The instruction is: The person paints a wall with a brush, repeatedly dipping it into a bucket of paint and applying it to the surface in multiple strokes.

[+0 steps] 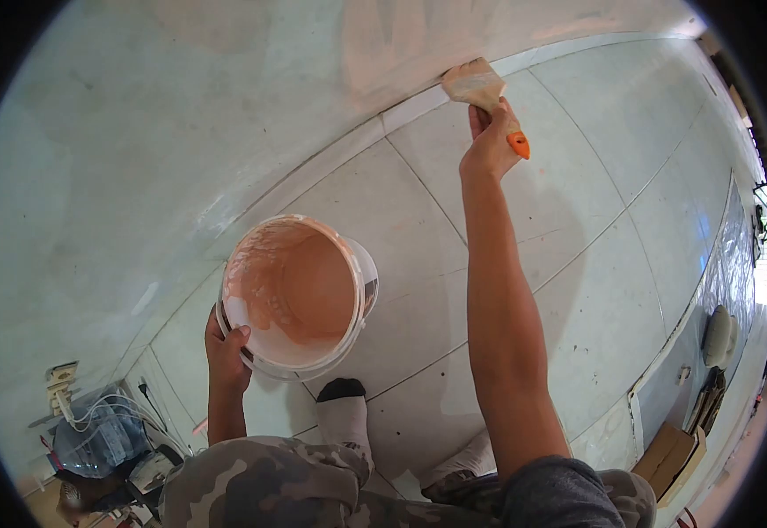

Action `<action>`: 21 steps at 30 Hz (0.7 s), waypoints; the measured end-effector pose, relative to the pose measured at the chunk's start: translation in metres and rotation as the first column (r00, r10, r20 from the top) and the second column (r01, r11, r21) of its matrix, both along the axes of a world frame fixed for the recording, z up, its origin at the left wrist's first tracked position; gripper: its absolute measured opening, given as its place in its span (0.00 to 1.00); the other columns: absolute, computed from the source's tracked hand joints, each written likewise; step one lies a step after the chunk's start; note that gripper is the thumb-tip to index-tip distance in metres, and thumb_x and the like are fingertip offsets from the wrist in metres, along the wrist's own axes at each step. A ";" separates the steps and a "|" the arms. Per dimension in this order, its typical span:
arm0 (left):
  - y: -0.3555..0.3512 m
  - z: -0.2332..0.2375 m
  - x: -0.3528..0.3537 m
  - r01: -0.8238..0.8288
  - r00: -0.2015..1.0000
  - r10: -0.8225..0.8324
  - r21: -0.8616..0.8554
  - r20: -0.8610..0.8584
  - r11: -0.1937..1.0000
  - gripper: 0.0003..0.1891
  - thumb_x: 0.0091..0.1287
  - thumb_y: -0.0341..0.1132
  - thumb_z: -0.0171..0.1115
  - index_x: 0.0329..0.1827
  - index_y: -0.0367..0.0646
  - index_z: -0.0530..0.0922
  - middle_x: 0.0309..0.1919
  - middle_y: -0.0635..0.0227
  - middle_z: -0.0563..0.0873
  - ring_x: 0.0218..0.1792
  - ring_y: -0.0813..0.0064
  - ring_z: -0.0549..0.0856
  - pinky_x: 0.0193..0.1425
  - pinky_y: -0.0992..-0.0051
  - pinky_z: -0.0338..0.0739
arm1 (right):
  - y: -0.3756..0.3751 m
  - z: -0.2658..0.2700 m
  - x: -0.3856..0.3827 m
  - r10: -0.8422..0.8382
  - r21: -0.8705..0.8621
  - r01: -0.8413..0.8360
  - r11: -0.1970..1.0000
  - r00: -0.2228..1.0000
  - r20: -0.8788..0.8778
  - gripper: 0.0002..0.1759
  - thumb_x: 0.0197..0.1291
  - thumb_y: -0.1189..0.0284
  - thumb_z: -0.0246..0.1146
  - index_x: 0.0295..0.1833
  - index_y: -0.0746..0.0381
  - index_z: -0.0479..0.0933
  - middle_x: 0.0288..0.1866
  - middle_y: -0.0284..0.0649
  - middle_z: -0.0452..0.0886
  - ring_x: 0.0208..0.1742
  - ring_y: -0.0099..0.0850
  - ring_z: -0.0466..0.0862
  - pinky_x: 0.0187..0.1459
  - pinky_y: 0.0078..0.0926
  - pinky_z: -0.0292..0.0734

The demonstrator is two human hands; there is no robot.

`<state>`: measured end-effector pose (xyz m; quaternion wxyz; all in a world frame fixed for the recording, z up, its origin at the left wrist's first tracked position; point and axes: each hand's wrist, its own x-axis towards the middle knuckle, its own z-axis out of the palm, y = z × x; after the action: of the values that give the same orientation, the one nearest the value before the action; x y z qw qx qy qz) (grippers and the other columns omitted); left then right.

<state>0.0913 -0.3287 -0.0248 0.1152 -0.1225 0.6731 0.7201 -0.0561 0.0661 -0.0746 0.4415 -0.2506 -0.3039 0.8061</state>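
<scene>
My left hand [227, 352] grips the near left rim of a white plastic bucket [367, 273], thumb over the edge. Peach-coloured paint [313, 282] coats the inside of the bucket, which tilts so its mouth faces me. Out to the front right, my right hand [489, 145] is closed around the handle of a wide paintbrush [476, 82]. The orange end of the handle sticks out below the fingers. Its bristle tip is right at the foot of the wall [181, 114], by the white baseboard [414, 110]. Peach streaks show on the wall above the brush.
Pale tiles cover the floor [436, 326]; my socked foot [344, 418] stands below the bucket. At lower left are a wall socket [62, 374] with cables and a clear plastic container [102, 440]. To the right lie plastic sheeting [726, 246] and a cardboard box [665, 458].
</scene>
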 end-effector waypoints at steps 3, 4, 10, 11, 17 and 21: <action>-0.001 0.002 0.005 -0.038 0.999 0.037 0.028 0.027 0.999 0.31 0.52 0.29 0.56 0.63 0.33 0.67 0.52 0.60 0.80 0.52 0.67 0.81 0.59 0.69 0.75 | -0.025 -0.007 0.012 0.025 -0.017 -0.025 1.000 0.999 0.022 0.20 0.66 0.72 0.54 0.59 0.75 0.70 0.53 0.49 0.76 0.52 0.35 0.82 0.58 0.29 0.81; -0.002 0.001 0.005 -0.040 0.999 0.040 0.024 0.028 0.999 0.31 0.52 0.29 0.56 0.63 0.33 0.67 0.52 0.60 0.80 0.52 0.67 0.81 0.59 0.69 0.75 | -0.033 -0.008 0.015 0.045 -0.014 -0.045 0.999 0.998 0.040 0.20 0.67 0.71 0.54 0.59 0.75 0.70 0.54 0.49 0.76 0.52 0.35 0.82 0.59 0.30 0.81; -0.013 -0.001 0.016 -0.068 0.998 0.068 0.056 -0.003 0.996 0.30 0.54 0.29 0.57 0.64 0.32 0.66 0.53 0.60 0.79 0.52 0.68 0.81 0.59 0.69 0.75 | -0.075 -0.004 0.030 0.107 -0.086 -0.103 0.991 0.993 0.043 0.20 0.68 0.71 0.54 0.59 0.74 0.69 0.54 0.49 0.76 0.52 0.34 0.82 0.59 0.30 0.81; -0.014 -0.001 0.017 -0.075 0.997 0.075 0.052 0.001 0.996 0.30 0.54 0.29 0.57 0.64 0.32 0.66 0.53 0.60 0.79 0.52 0.68 0.81 0.59 0.70 0.75 | -0.082 -0.004 0.032 0.110 -0.086 -0.106 0.991 0.993 0.040 0.20 0.68 0.71 0.54 0.59 0.74 0.69 0.54 0.49 0.76 0.52 0.34 0.82 0.59 0.30 0.81; -0.024 -0.001 0.021 -0.058 0.998 0.057 0.045 0.017 0.997 0.34 0.53 0.31 0.59 0.66 0.34 0.65 0.56 0.58 0.78 0.57 0.64 0.80 0.64 0.66 0.74 | -0.119 0.000 0.045 0.154 -0.143 -0.148 0.979 0.988 0.033 0.19 0.68 0.71 0.54 0.58 0.74 0.69 0.52 0.48 0.77 0.50 0.33 0.82 0.58 0.30 0.81; -0.031 0.003 0.027 -0.081 0.997 0.081 0.026 0.003 0.996 0.29 0.54 0.28 0.55 0.63 0.32 0.67 0.51 0.61 0.80 0.50 0.70 0.81 0.58 0.71 0.76 | -0.146 0.001 0.055 0.227 -0.180 -0.218 0.959 0.974 0.028 0.19 0.68 0.71 0.54 0.59 0.74 0.70 0.52 0.47 0.77 0.51 0.32 0.81 0.58 0.29 0.81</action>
<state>0.1186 -0.3596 -0.0215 0.0882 -0.1487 0.6580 0.7329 -0.0009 -0.0796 -0.0739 0.3168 -0.2721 -0.2682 0.8681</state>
